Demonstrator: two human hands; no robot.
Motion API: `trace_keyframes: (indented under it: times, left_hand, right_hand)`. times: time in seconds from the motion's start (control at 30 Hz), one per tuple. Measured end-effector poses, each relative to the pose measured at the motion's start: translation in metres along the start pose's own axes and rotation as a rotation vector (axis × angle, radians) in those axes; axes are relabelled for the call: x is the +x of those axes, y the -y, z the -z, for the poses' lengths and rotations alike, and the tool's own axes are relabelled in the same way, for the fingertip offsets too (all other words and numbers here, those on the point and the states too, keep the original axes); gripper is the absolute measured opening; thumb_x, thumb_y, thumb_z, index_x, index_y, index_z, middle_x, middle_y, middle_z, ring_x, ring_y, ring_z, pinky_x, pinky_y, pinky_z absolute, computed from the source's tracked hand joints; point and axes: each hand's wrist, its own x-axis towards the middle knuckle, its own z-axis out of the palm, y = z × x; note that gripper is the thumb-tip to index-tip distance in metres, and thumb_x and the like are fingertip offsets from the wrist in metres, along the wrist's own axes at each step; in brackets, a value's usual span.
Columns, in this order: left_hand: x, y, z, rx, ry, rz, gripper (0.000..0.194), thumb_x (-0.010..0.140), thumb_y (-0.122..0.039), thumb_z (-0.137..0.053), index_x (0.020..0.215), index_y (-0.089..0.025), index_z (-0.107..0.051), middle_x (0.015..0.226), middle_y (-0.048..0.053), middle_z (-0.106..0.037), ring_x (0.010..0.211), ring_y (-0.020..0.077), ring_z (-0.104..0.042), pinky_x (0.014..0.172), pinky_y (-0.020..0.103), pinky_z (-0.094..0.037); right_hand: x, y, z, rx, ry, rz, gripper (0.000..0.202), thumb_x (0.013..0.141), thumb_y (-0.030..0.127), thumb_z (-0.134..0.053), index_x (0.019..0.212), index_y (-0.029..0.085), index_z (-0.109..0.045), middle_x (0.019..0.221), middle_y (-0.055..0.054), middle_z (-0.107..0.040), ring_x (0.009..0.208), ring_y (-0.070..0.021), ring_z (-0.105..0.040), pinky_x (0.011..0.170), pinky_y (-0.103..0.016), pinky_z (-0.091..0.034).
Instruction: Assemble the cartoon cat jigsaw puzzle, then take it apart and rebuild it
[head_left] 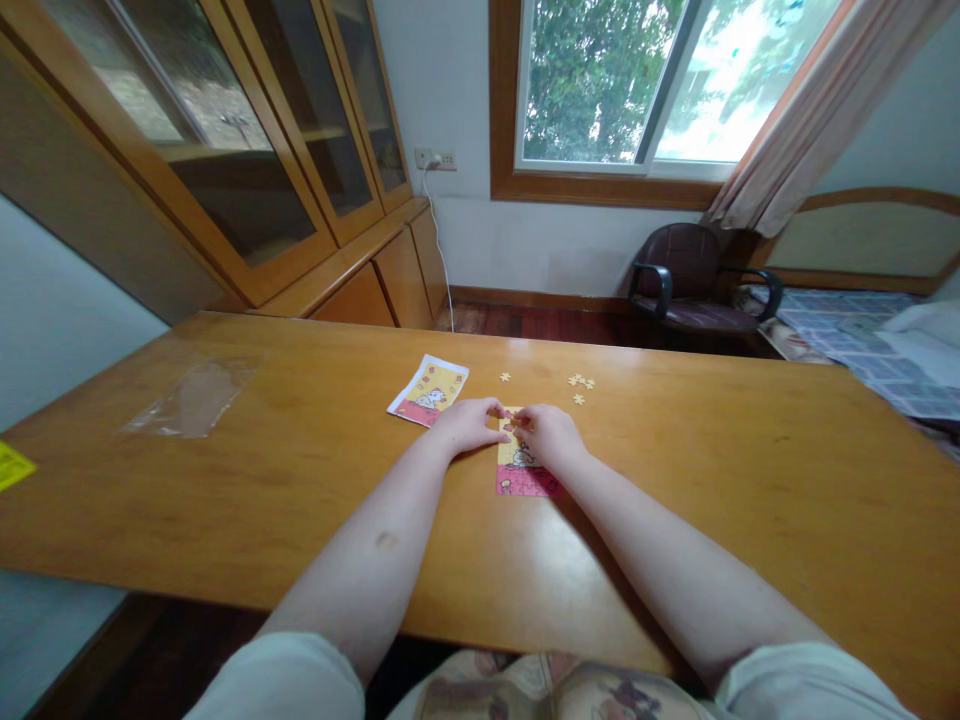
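A partly assembled yellow and pink puzzle with a white cartoon figure lies on the wooden table. My left hand rests at its upper left edge, thumb and fingers apart. Over the puzzle's upper right part is my right hand, its fingers pinched together; whatever they hold is too small to make out. Several loose pieces lie beyond my right hand, and a single piece sits beyond the puzzle. A picture card with the same design lies left of the puzzle.
The wooden table spans the view, with a clear plastic bag on its left and a yellow label at the far left edge. Beyond it stand a glass-door cabinet, an armchair and a bed.
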Motion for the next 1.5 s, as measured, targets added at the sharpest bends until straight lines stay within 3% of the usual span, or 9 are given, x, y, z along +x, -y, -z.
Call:
trace_keyframes:
  times: [0.23,0.43,0.53,0.7,1.2,1.3,1.37,1.43,1.5]
  left_hand:
    - [0.001,0.001,0.000,-0.005,0.001,-0.007,0.042,0.064,-0.050,-0.072,0.100,-0.030,-0.066,0.086,-0.001,-0.067,0.082,0.0195,-0.062,0.062,0.025,-0.038]
    - [0.000,0.001,0.000,0.010,0.014,0.000,0.044,0.064,-0.053,-0.071,0.101,-0.030,-0.065,0.086,-0.001,-0.066,0.080,0.0194,-0.061,0.061,0.025,-0.037]
    - [0.000,0.001,0.001,0.016,0.016,0.007,0.043,0.064,-0.052,-0.071,0.101,-0.030,-0.065,0.085,-0.001,-0.066,0.080,0.0195,-0.061,0.060,0.025,-0.036]
    - [-0.001,-0.001,0.002,0.010,0.008,0.004,0.041,0.065,-0.050,-0.071,0.100,-0.030,-0.065,0.083,-0.001,-0.065,0.078,0.0186,-0.060,0.060,0.025,-0.036]
    - [-0.001,0.000,0.002,0.001,0.012,-0.001,0.042,0.065,-0.053,-0.069,0.099,-0.030,-0.065,0.078,-0.002,-0.064,0.077,0.0188,-0.060,0.058,0.025,-0.034]
    - [-0.001,0.000,0.002,-0.007,0.021,0.002,0.041,0.065,-0.053,-0.070,0.098,-0.030,-0.065,0.076,-0.002,-0.064,0.076,0.0185,-0.060,0.058,0.025,-0.034]
    - [-0.001,0.000,0.002,-0.006,0.024,0.004,0.041,0.065,-0.053,-0.070,0.098,-0.030,-0.065,0.077,-0.002,-0.064,0.076,0.0188,-0.061,0.058,0.025,-0.034]
    - [-0.001,-0.001,0.003,0.004,0.023,0.003,0.042,0.065,-0.054,-0.070,0.100,-0.030,-0.064,0.080,-0.001,-0.065,0.078,0.0191,-0.061,0.059,0.025,-0.035]
    - [-0.002,-0.002,0.003,0.012,0.025,0.008,0.043,0.065,-0.054,-0.070,0.101,-0.030,-0.065,0.083,-0.001,-0.065,0.079,0.0193,-0.061,0.059,0.025,-0.035]
  right_hand:
    - [0.001,0.000,0.021,-0.028,0.053,-0.032,0.022,0.086,0.035,-0.057,0.099,0.024,-0.071,0.100,-0.005,-0.070,0.093,-0.0170,-0.062,0.080,-0.025,-0.043]
    - [-0.013,0.016,0.058,-0.298,0.461,-0.084,0.032,0.086,0.034,-0.052,0.111,0.026,-0.069,0.105,-0.011,-0.071,0.095,-0.0265,-0.065,0.075,-0.033,-0.047]
    - [-0.025,0.027,0.056,-0.345,0.523,-0.061,0.039,0.086,0.035,-0.049,0.120,0.026,-0.063,0.107,-0.013,-0.070,0.096,-0.0294,-0.066,0.074,-0.037,-0.049]
    - [-0.032,0.033,0.046,-0.335,0.478,-0.041,0.053,0.083,0.046,-0.050,0.133,0.027,-0.051,0.112,-0.014,-0.068,0.100,-0.0310,-0.065,0.076,-0.040,-0.051]
    - [-0.021,0.023,0.044,-0.283,0.454,0.032,0.045,0.089,0.042,-0.045,0.132,0.032,-0.053,0.108,-0.011,-0.070,0.096,-0.0277,-0.066,0.075,-0.035,-0.049]
    - [-0.007,0.004,0.055,-0.259,0.343,-0.058,0.043,0.088,0.039,-0.047,0.129,0.030,-0.056,0.109,-0.009,-0.070,0.095,-0.0256,-0.065,0.076,-0.033,-0.047]
    - [0.005,-0.016,0.061,-0.268,0.185,-0.095,0.038,0.091,0.032,-0.042,0.123,0.025,-0.061,0.113,-0.010,-0.068,0.101,-0.0243,-0.062,0.082,-0.033,-0.045]
    - [0.015,-0.040,0.063,-0.322,0.044,-0.078,0.039,0.091,0.021,-0.036,0.119,0.022,-0.064,0.119,-0.010,-0.065,0.106,-0.0233,-0.057,0.089,-0.033,-0.040]
    - [0.021,-0.061,0.061,-0.367,-0.002,-0.056,0.041,0.088,0.015,-0.038,0.121,0.023,-0.063,0.125,-0.008,-0.062,0.111,-0.0249,-0.052,0.092,-0.036,-0.036]
